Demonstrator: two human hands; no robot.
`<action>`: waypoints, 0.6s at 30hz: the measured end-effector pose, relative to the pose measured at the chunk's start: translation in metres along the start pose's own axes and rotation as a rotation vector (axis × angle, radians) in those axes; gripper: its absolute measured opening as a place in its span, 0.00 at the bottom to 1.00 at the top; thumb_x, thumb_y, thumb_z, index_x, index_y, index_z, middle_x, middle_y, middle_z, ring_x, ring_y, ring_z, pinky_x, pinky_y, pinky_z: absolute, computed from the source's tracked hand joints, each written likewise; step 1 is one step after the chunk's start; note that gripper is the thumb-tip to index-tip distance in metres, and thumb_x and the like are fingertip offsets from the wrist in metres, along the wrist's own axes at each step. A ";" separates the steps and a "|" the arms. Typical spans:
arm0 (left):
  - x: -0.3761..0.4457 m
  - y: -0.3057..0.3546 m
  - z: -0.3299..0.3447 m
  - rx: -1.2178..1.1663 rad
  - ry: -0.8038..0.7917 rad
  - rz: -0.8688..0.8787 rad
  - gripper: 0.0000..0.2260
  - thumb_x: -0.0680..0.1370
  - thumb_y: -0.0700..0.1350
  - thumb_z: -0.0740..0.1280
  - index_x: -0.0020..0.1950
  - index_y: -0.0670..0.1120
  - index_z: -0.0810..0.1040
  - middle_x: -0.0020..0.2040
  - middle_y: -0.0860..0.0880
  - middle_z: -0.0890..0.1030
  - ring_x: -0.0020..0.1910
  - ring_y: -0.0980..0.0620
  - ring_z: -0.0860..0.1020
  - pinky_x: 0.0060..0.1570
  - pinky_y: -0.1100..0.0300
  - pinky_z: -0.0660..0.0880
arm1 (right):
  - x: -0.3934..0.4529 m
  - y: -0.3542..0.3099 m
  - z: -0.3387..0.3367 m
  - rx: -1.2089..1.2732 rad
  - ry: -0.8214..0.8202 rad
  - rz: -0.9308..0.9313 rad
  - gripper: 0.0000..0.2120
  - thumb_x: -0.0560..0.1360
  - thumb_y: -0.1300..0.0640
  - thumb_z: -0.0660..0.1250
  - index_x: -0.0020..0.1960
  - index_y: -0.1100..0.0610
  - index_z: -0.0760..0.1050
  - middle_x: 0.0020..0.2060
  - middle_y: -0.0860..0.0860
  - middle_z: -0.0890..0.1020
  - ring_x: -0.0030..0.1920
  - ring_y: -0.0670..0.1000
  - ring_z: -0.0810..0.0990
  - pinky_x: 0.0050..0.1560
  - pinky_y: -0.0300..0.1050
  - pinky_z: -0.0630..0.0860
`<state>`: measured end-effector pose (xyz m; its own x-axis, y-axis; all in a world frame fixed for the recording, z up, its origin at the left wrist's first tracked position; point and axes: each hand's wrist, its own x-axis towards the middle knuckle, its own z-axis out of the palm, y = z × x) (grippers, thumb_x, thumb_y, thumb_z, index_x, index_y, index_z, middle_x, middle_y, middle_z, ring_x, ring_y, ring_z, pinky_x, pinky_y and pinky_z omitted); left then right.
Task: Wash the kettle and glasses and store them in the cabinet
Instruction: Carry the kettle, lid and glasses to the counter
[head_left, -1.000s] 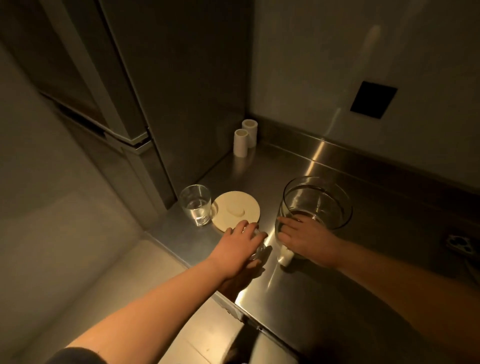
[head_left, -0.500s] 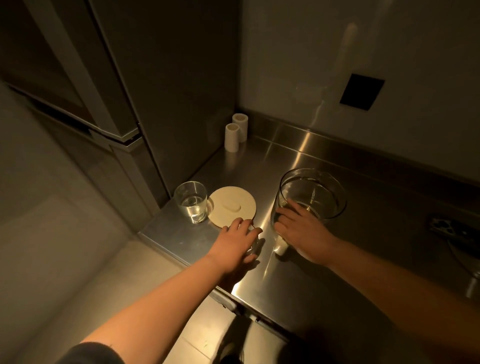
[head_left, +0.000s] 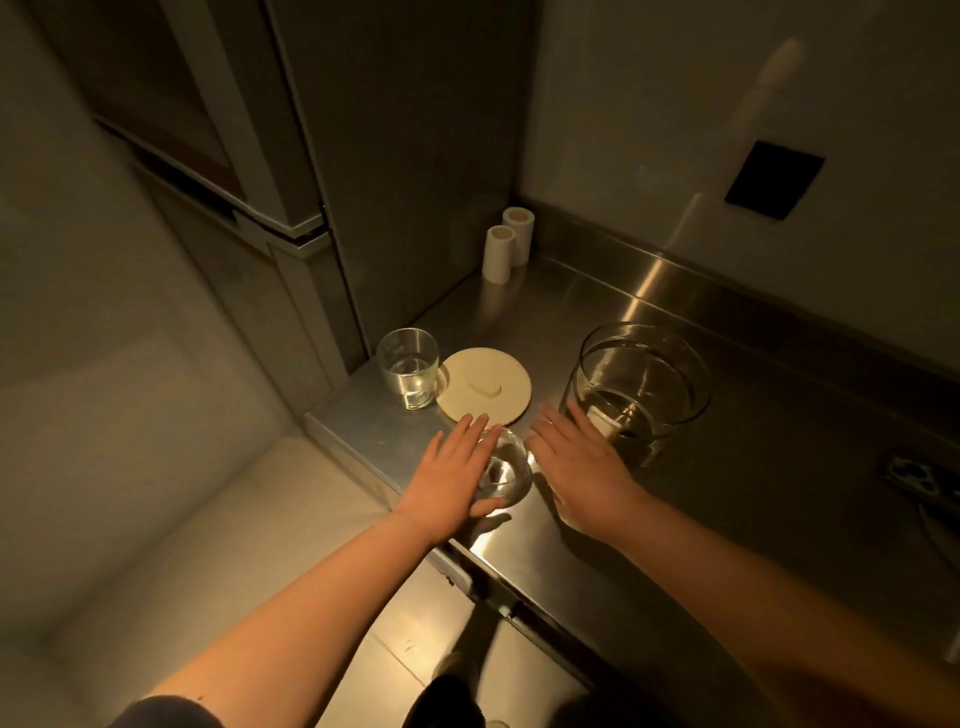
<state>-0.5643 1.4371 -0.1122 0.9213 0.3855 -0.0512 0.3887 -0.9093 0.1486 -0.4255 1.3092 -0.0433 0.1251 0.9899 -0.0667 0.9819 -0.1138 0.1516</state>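
Kettle (head_left: 641, 387) released as both hands flatten beside glass (head_left: 501, 470).

Steel counter (head_left: 701, 509) is gleaming silver under warm yellowish light. The lid (head_left: 485, 384) is showing cream, the two rolls (head_left: 506, 249) off-white. Both glasses (head_left: 408, 371) and the kettle (head_left: 641, 384) are looking clear. The wall plate (head_left: 774, 179) is reading black.
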 end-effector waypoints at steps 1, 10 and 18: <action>-0.008 -0.007 -0.002 -0.013 0.012 -0.024 0.38 0.76 0.63 0.59 0.78 0.47 0.46 0.78 0.46 0.46 0.76 0.48 0.43 0.73 0.49 0.44 | 0.005 -0.008 -0.002 0.006 0.004 -0.034 0.28 0.72 0.60 0.67 0.70 0.56 0.63 0.72 0.55 0.64 0.75 0.56 0.52 0.74 0.55 0.39; -0.048 -0.104 -0.049 0.071 0.097 -0.230 0.36 0.77 0.63 0.57 0.77 0.47 0.45 0.78 0.47 0.46 0.76 0.49 0.42 0.74 0.49 0.47 | 0.093 -0.087 -0.049 0.072 0.156 -0.210 0.26 0.77 0.55 0.62 0.72 0.58 0.60 0.74 0.56 0.59 0.75 0.56 0.50 0.75 0.52 0.42; -0.026 -0.224 -0.109 0.087 0.219 -0.277 0.35 0.79 0.59 0.58 0.77 0.46 0.45 0.78 0.46 0.46 0.76 0.48 0.44 0.74 0.50 0.49 | 0.210 -0.135 -0.077 0.107 0.211 -0.213 0.27 0.77 0.55 0.61 0.73 0.59 0.58 0.75 0.57 0.56 0.76 0.56 0.48 0.74 0.51 0.41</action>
<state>-0.6766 1.6480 -0.0367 0.7606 0.6348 0.1360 0.6312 -0.7721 0.0736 -0.5432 1.5387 -0.0017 -0.1066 0.9868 0.1222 0.9936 0.1011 0.0505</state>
